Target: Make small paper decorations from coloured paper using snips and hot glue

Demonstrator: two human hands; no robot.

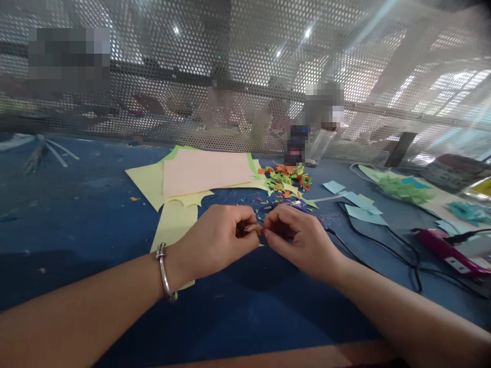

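Over the front middle of the blue table, my left hand (pixel 220 237) and my right hand (pixel 297 237) meet with their fingertips pinched together. Between them is a small pale orange piece (pixel 253 228) that looks like rolled or folded paper; the fingers cover most of it. My left wrist wears a silver bracelet. Just behind my right hand lie blue-handled scissors (pixel 301 205), partly hidden. Sheets of pink paper (pixel 207 171) and yellow paper (pixel 148 179) lie stacked beyond my hands. A yellow strip (pixel 174 225) passes under my left wrist.
Green and orange paper scraps (pixel 287 179) are heaped behind my right hand. Light blue paper pieces (pixel 366 213), black cables (pixel 406 250) and a magenta power strip (pixel 450 250) lie to the right. A clear bottle (pixel 321 145) stands near the perforated metal screen (pixel 153 112).
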